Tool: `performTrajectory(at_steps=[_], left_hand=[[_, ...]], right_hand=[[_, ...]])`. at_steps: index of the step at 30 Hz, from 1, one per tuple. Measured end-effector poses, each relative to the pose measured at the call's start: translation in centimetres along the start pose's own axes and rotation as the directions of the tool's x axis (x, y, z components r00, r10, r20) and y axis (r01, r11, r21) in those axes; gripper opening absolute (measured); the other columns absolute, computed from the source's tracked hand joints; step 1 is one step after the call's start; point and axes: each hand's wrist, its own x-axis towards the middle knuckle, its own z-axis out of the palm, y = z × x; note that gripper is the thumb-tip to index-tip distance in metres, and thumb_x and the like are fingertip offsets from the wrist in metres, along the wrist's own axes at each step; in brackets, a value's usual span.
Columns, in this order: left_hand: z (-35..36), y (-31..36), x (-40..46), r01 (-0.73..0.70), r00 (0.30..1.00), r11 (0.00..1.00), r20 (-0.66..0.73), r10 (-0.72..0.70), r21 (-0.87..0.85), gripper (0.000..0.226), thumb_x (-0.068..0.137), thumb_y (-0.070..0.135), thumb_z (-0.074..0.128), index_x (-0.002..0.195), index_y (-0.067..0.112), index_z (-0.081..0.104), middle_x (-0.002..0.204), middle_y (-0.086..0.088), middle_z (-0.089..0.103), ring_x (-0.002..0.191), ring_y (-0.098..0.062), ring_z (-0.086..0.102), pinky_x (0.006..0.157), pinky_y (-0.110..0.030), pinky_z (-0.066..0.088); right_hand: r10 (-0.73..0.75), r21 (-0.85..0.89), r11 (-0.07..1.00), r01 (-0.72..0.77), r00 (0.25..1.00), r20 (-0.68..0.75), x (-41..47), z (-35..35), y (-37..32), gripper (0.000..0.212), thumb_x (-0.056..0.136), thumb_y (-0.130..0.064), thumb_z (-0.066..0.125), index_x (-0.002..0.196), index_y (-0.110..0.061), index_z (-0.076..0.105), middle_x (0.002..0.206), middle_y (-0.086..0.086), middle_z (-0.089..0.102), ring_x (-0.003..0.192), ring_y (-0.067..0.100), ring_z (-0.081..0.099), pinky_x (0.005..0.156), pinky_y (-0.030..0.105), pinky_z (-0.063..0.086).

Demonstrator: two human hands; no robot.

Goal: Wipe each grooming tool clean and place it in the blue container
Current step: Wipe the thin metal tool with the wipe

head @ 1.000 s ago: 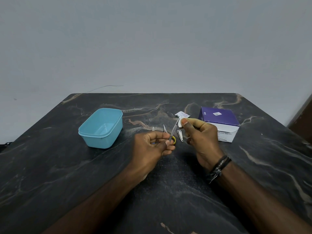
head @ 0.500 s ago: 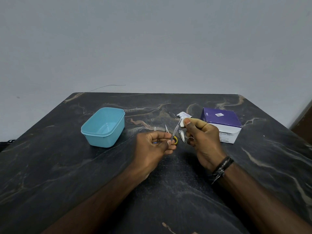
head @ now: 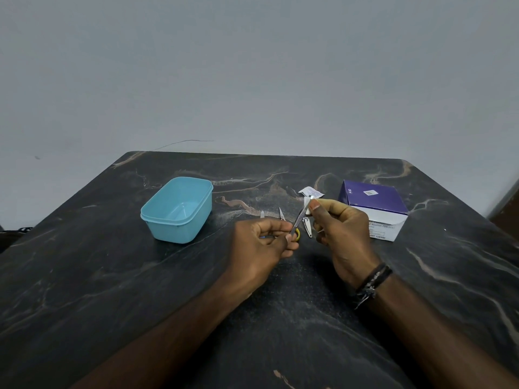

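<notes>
Wiping: thin stiff metal nail file (head: 298, 222), light, slippery
Left hand (head: 262, 245): pinches file's lower end
Right hand (head: 341, 234): pinches small white wipe (head: 307, 206) round tip

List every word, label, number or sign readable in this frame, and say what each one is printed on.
"Alcohol 70% (v/v)": white front of the purple box, partly cut off by its flap.
"REF 326900": bottom of that front; the digits are small, so the reading is uncertain.
White sticker on the box's purple top: a code, too small to read.
Small white mark at the box's top left corner: unreadable.
Torn white sachet on the table: print too blurred to read.
Blue container: no text.
</notes>
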Motion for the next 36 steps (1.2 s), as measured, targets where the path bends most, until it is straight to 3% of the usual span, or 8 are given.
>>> performTrajectory(at_steps=[7,11,14,22,27,31,36], left_hand=[[-0.1,-0.2,-0.1,-0.057,0.998,0.995,0.001,0.057,0.086,0.012,0.087,-0.002,0.067,0.093,0.007,0.069,0.084,-0.013,0.075,0.075,-0.020,0.074,0.068,-0.027,0.060],[0.0,-0.1,-0.4,-0.105,0.994,0.985,0.010,0.104,0.140,0.019,0.086,-0.004,0.066,0.088,0.015,0.070,0.082,-0.010,0.075,0.074,-0.015,0.074,0.070,-0.029,0.061],[0.0,0.1,-0.6,-0.114,0.993,0.983,0.003,0.114,0.142,0.023,0.085,-0.006,0.066,0.085,0.017,0.070,0.081,-0.011,0.075,0.073,-0.015,0.073,0.071,-0.031,0.061],[0.0,-0.2,-0.3,-0.107,0.994,0.980,-0.012,0.111,0.168,0.016,0.084,-0.004,0.068,0.098,0.004,0.073,0.082,-0.007,0.076,0.074,-0.013,0.074,0.069,-0.023,0.059],[0.0,-0.3,-0.2,-0.080,0.996,0.990,-0.030,0.084,0.113,0.025,0.084,-0.005,0.068,0.083,0.019,0.070,0.075,-0.003,0.076,0.074,-0.017,0.075,0.070,-0.031,0.061],[-0.1,-0.3,0.1,-0.048,0.998,0.997,-0.037,0.050,0.053,0.018,0.085,-0.005,0.068,0.086,0.013,0.070,0.077,-0.007,0.075,0.074,-0.020,0.074,0.067,-0.029,0.061],[-0.1,-0.2,0.1,-0.006,1.000,1.000,-0.013,0.007,0.004,0.015,0.084,-0.005,0.069,0.087,0.009,0.070,0.078,-0.010,0.075,0.073,-0.022,0.074,0.064,-0.027,0.060]], right_hand=[[-0.052,-0.044,0.998,0.050,0.998,-0.036,0.0,0.0,0.1,0.009,0.089,-0.013,0.068,0.083,-0.008,0.072,0.055,-0.010,0.061,0.046,-0.002,0.046,0.046,0.014,0.037],[-0.071,-0.085,0.994,0.067,0.996,-0.047,0.0,-0.1,0.1,0.009,0.088,-0.015,0.069,0.086,-0.007,0.072,0.069,0.000,0.067,0.050,-0.003,0.049,0.049,0.015,0.040],[-0.085,-0.101,0.992,0.078,0.995,-0.059,-0.1,0.0,0.1,0.009,0.088,-0.015,0.069,0.080,-0.012,0.070,0.068,0.002,0.066,0.050,0.001,0.049,0.048,0.017,0.041],[-0.135,-0.034,0.991,0.132,0.986,-0.098,-0.2,-0.2,-0.5,0.011,0.080,-0.002,0.075,0.079,-0.008,0.067,0.060,-0.001,0.067,0.046,0.003,0.055,0.045,0.016,0.045],[-0.086,0.011,0.996,0.087,0.993,-0.077,-0.3,-0.2,-0.7,0.015,0.081,-0.004,0.075,0.092,-0.005,0.066,0.076,0.008,0.068,0.051,0.000,0.058,0.046,0.012,0.043],[-0.048,0.064,0.997,0.050,0.998,-0.029,-0.5,-0.2,-1.0,0.023,0.082,-0.001,0.072,0.105,0.000,0.066,0.086,0.012,0.070,0.054,0.000,0.059,0.047,0.012,0.043],[-0.045,0.026,0.999,0.044,0.997,0.054,-0.6,-0.1,-1.1,0.012,0.085,-0.002,0.069,0.093,-0.011,0.071,0.081,0.009,0.071,0.052,0.007,0.059,0.047,0.016,0.042]])
